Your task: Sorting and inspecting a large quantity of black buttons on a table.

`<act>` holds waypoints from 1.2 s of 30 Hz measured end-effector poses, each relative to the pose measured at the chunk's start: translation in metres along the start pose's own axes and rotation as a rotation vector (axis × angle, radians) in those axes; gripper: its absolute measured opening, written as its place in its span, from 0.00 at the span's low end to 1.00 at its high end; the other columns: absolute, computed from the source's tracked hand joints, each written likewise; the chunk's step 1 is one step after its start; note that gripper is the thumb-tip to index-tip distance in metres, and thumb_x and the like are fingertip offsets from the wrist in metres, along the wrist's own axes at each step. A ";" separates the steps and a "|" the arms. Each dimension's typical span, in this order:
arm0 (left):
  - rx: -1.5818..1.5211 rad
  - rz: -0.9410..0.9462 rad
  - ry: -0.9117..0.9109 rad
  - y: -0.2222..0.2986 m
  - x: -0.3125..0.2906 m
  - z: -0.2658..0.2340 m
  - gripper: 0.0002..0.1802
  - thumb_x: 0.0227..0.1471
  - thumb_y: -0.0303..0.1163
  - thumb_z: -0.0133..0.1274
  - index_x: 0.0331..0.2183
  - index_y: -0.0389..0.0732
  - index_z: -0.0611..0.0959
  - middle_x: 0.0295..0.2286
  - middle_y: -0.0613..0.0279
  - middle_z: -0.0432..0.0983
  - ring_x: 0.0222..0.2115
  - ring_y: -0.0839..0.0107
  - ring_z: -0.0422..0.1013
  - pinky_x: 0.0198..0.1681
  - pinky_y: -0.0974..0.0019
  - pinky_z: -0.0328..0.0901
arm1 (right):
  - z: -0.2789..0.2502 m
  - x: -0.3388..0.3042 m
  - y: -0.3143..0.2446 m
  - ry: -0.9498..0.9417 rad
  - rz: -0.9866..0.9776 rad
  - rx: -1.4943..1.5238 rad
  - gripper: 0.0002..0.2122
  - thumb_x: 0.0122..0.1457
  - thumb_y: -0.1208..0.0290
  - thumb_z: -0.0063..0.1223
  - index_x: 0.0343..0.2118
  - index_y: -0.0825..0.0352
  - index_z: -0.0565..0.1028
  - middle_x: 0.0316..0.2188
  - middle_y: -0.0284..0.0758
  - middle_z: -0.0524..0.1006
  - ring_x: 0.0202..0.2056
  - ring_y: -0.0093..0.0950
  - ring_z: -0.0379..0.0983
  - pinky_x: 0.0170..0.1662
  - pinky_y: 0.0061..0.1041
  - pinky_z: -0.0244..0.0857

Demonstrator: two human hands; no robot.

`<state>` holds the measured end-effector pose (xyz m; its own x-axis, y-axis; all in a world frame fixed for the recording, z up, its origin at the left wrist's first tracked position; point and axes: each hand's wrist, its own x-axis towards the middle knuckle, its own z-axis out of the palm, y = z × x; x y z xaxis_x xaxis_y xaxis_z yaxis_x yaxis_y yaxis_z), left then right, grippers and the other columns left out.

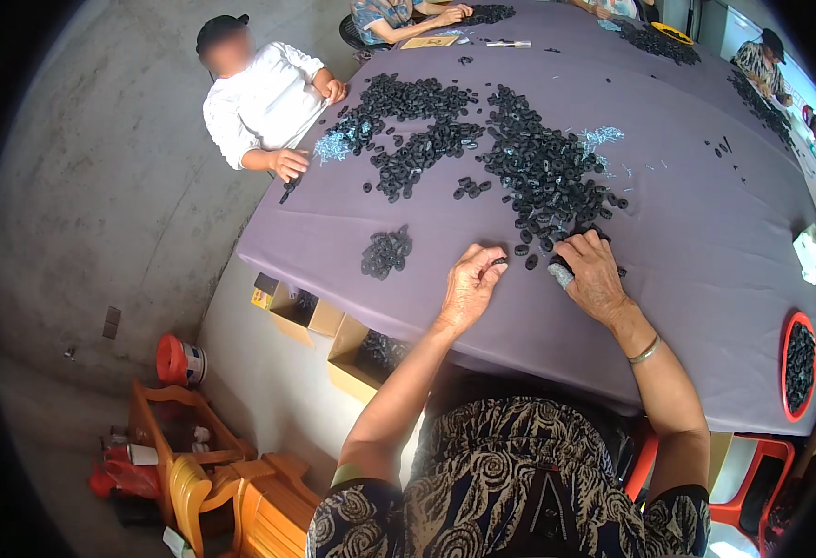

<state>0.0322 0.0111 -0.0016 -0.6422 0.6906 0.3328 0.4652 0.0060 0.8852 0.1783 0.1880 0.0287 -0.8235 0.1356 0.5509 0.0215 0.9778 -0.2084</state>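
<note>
My left hand (471, 290) is closed in a pinch on a small black oval ring (499, 261), just above the purple cloth. My right hand (597, 279) has its fingers bent and together at the near edge of a big pile of black oval rings (538, 172); what they grip is hidden under them. A grey cover (561, 273) wraps the thumb of that hand. Between the two hands lies a loose black ring (531, 262). Left of my left hand sits a small heap of dark grey ovals (387, 252).
Thin pale-blue pins lie in clusters (601, 138) by the pile. Across the purple-covered table (315, 242), a person in white (264, 102) handles black pieces. A red basin (786, 391) of black parts stands at the right. Cardboard boxes (347, 363) sit below the left edge.
</note>
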 end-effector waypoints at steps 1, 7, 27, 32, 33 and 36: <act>0.026 0.002 0.000 0.002 0.000 0.000 0.08 0.52 0.23 0.54 0.37 0.36 0.79 0.28 0.65 0.68 0.26 0.76 0.66 0.33 0.73 0.64 | 0.000 0.000 0.001 -0.001 0.002 -0.001 0.13 0.46 0.75 0.60 0.37 0.66 0.75 0.33 0.33 0.71 0.38 0.35 0.64 0.40 0.34 0.59; 0.132 0.034 0.003 0.003 0.002 -0.002 0.08 0.51 0.25 0.55 0.37 0.39 0.79 0.29 0.60 0.71 0.25 0.67 0.70 0.30 0.68 0.66 | 0.001 0.001 0.004 -0.007 -0.021 0.018 0.14 0.43 0.81 0.57 0.36 0.66 0.74 0.33 0.33 0.72 0.37 0.35 0.64 0.41 0.33 0.58; 0.085 0.078 0.036 -0.003 0.002 -0.004 0.08 0.50 0.22 0.56 0.36 0.36 0.80 0.28 0.62 0.70 0.27 0.74 0.66 0.34 0.72 0.64 | 0.002 0.002 0.001 0.039 -0.104 0.098 0.11 0.41 0.79 0.57 0.31 0.65 0.72 0.34 0.33 0.70 0.38 0.35 0.64 0.40 0.32 0.57; -0.022 -0.053 0.039 -0.002 0.008 -0.002 0.06 0.52 0.23 0.55 0.35 0.34 0.79 0.28 0.67 0.68 0.27 0.78 0.65 0.34 0.74 0.64 | 0.007 0.004 0.001 0.056 -0.086 0.121 0.13 0.41 0.76 0.58 0.34 0.64 0.73 0.33 0.32 0.70 0.39 0.33 0.64 0.43 0.31 0.57; -0.033 -0.036 0.024 -0.003 0.008 -0.002 0.06 0.52 0.23 0.54 0.35 0.34 0.79 0.27 0.67 0.68 0.26 0.79 0.65 0.34 0.75 0.64 | 0.002 0.005 -0.004 0.013 -0.111 0.081 0.16 0.44 0.72 0.60 0.38 0.64 0.73 0.36 0.31 0.71 0.40 0.32 0.64 0.45 0.31 0.56; -0.023 -0.027 0.029 -0.003 0.006 -0.001 0.06 0.52 0.23 0.54 0.35 0.34 0.79 0.27 0.67 0.67 0.26 0.79 0.65 0.34 0.74 0.64 | 0.011 0.004 -0.019 -0.022 -0.187 0.045 0.18 0.50 0.61 0.59 0.42 0.63 0.71 0.43 0.31 0.71 0.44 0.30 0.63 0.47 0.33 0.56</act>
<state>0.0266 0.0147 -0.0016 -0.6720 0.6691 0.3175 0.4333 0.0076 0.9012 0.1684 0.1681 0.0258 -0.8230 -0.0519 0.5657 -0.1579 0.9775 -0.1401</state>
